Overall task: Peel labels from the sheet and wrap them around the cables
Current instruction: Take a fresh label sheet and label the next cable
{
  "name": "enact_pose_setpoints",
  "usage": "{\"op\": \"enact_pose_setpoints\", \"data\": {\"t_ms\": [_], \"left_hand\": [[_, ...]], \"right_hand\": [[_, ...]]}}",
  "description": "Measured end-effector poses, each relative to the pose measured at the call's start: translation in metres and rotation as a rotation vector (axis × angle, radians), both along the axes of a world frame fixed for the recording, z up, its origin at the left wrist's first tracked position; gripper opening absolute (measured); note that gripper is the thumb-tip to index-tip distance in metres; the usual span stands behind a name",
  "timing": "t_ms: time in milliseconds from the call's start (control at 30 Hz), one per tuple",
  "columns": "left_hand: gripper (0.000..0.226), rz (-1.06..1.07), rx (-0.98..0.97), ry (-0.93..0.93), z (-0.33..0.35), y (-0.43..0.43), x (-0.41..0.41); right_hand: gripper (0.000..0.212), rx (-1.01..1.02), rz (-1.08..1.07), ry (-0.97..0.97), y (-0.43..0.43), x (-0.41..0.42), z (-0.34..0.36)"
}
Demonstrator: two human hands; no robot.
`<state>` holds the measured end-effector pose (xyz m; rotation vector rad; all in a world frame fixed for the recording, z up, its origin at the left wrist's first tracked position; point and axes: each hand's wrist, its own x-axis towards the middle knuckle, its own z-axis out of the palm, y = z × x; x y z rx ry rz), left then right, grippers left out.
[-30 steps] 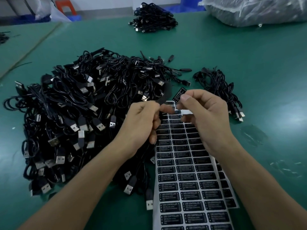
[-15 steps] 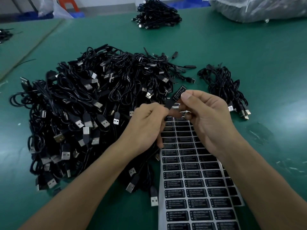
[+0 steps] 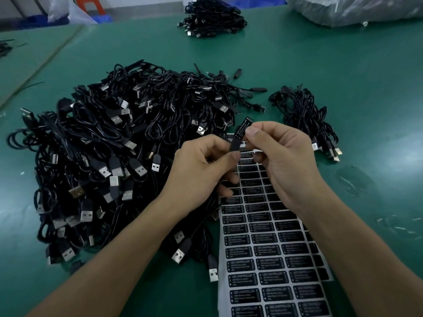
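A sheet of black "LED CONTROLLER" labels point(image 3: 270, 255) lies on the green table in front of me. Above its far end my right hand point(image 3: 281, 161) pinches one peeled black label point(image 3: 241, 131) between thumb and forefinger. My left hand point(image 3: 201, 165) grips a black cable's controller piece point(image 3: 234, 146), which touches the label's lower end. The rest of that cable is hidden under my left hand. A big heap of black USB cables point(image 3: 109, 147) lies to the left.
A small bundle of cables point(image 3: 306, 120) lies right of my hands. Another cable pile point(image 3: 212, 17) sits at the far edge, with a clear plastic bag point(image 3: 357, 8) at the far right. Scuffed marks show on the green table point(image 3: 366, 72).
The label has moved from beside the cable piece to lie along it, its lower end now against the piece in my left hand. Both hands have drawn closer together.
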<state>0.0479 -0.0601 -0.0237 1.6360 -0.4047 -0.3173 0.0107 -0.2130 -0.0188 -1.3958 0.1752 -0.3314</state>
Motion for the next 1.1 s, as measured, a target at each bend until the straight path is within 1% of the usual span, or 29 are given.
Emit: {"op": "enact_pose_setpoints", "data": {"t_ms": [167, 533, 767, 1100], "left_hand": [[0.007, 0.024, -0.010, 0.066, 0.0029, -0.0010, -0.0007], [0.011, 0.062, -0.061, 0.048, 0.0010, -0.0024, -0.0019], [0.006, 0.033, -0.092, 0.083, 0.0007, -0.0025, -0.0027], [0.008, 0.019, -0.083, 0.080, 0.0022, -0.0015, -0.0034]], "right_hand": [[0.012, -0.041, 0.001, -0.001, 0.0011, 0.0002, -0.0006], [0.014, -0.207, 0.035, -0.038, 0.0006, 0.0003, -0.0028], [0.012, -0.224, 0.006, -0.038, 0.0012, 0.0014, -0.0048], [0.014, -0.280, 0.024, -0.041, 0.0004, 0.0010, -0.0031]]}}
